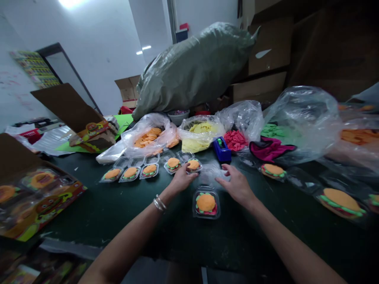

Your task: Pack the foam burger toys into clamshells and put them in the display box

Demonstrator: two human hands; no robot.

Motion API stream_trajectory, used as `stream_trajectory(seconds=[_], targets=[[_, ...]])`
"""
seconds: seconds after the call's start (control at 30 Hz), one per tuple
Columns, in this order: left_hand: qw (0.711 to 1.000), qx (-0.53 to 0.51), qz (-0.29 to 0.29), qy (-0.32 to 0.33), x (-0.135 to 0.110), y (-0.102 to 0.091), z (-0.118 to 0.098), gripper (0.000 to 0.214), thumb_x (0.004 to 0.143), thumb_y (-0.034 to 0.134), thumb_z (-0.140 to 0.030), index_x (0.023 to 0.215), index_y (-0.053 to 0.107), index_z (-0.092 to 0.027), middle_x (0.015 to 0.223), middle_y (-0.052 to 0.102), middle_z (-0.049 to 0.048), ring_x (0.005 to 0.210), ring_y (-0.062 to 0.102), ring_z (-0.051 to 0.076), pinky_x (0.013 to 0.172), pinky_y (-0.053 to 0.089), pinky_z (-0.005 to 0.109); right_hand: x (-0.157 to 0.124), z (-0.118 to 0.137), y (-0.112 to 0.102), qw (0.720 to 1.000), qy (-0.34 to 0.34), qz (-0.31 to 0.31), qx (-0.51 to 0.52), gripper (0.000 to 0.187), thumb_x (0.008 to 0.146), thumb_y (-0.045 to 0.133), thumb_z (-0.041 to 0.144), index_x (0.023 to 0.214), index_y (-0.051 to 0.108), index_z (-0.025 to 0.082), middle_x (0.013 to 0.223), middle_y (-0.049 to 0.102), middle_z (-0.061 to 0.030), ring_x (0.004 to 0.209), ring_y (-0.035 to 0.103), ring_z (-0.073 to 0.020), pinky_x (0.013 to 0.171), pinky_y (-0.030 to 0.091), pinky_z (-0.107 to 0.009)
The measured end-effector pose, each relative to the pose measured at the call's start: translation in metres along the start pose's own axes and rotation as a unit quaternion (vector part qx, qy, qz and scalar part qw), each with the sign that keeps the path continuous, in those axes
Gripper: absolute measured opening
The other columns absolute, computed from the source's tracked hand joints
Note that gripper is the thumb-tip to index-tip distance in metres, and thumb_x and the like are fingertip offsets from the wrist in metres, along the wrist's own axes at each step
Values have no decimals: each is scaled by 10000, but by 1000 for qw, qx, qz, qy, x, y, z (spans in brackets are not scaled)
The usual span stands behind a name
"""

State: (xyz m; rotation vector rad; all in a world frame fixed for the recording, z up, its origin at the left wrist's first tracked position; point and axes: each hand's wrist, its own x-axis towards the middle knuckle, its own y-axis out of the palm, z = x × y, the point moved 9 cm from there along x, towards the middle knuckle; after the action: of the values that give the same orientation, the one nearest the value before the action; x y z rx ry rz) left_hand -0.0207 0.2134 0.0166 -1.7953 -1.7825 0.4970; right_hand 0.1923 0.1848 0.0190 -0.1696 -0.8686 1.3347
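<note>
Left hand [182, 179], open and gripping nothing, touches fingertips to a burger tray [194, 165] at frame centre, right hand [237, 185] likewise released on the bench [118, 205], with the burger clamshell [206, 203] between them, lower in frame, about equally near both.

The printed cardboard display box [35, 201] at the near left is blurred and runs off the left edge, and the clear plastic bag of orange pieces [359, 136] at the far right is cut by the right edge. The left hand [182, 179] shows only its back, so whether its fingertips grip the small clear burger tray [194, 165] just beyond cannot be told. What the small white bowl [178, 115] holds is too small to make out.
</note>
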Motion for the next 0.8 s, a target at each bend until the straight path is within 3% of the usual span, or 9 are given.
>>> stream_trajectory(seconds=[0.1,0.23,0.33,0.4,0.5,0.63,0.7,0.8], targets=[[1000,9,17,0,14,16,5,240,695,660,-75,929,635,-122,665,609,-25,606,550,112,596,442,228,3,5,13,1000,9,15,-16,613,694,733,297,1243,516,132,1043,642,-129,906,648,-284,787,545,-440],[999,34,-27,21,-5,16,-2,118,735,561,-64,803,563,-161,687,578,-28,614,493,104,605,398,229,-52,22,12,998,-27,33,-41,901,663,772,305,1421,309,154,1382,458,-203,1274,448,-370,991,431,-546],[998,45,-23,41,-26,16,-14,199,735,540,-61,892,547,-183,789,630,-12,605,495,103,611,399,234,-94,23,20,994,-37,69,-73,988,638,772,229,1456,220,187,1431,418,-208,1318,410,-375,1019,392,-574],[998,45,-8,51,-40,17,-21,331,732,528,-49,1029,539,-196,882,666,0,599,518,102,628,425,238,-105,17,26,994,-13,74,-78,1005,612,772,196,1448,215,171,1407,450,-220,1299,441,-374,1016,398,-564],[989,67,40,125,-65,22,-37,546,744,491,-31,1255,479,-223,1067,671,33,754,613,136,766,488,282,-103,8,30,995,23,77,-59,997,609,769,206,1439,218,169,1376,489,-207,1282,469,-352,1021,400,-534],[932,146,166,289,-118,40,-56,676,751,418,10,1369,432,-262,1381,495,68,1204,518,212,1008,433,359,-97,7,28,995,37,90,-28,989,619,761,211,1442,214,175,1377,489,-200,1287,465,-331,1022,402,-512],[912,173,210,308,-136,44,-55,752,762,387,27,1433,338,-310,1468,404,54,1253,478,228,1023,420,391,-99,10,27,993,32,112,-29,979,608,764,190,1435,243,151,1374,489,-215,1285,462,-337,1040,376,-530],[900,215,233,300,-145,43,-56,835,766,383,38,1474,223,-375,1511,355,36,1197,512,250,1001,417,429,-103,15,20,986,18,162,-23,934,600,760,155,1419,311,165,1403,472,-191,1304,439,-323,1072,346,-528]])
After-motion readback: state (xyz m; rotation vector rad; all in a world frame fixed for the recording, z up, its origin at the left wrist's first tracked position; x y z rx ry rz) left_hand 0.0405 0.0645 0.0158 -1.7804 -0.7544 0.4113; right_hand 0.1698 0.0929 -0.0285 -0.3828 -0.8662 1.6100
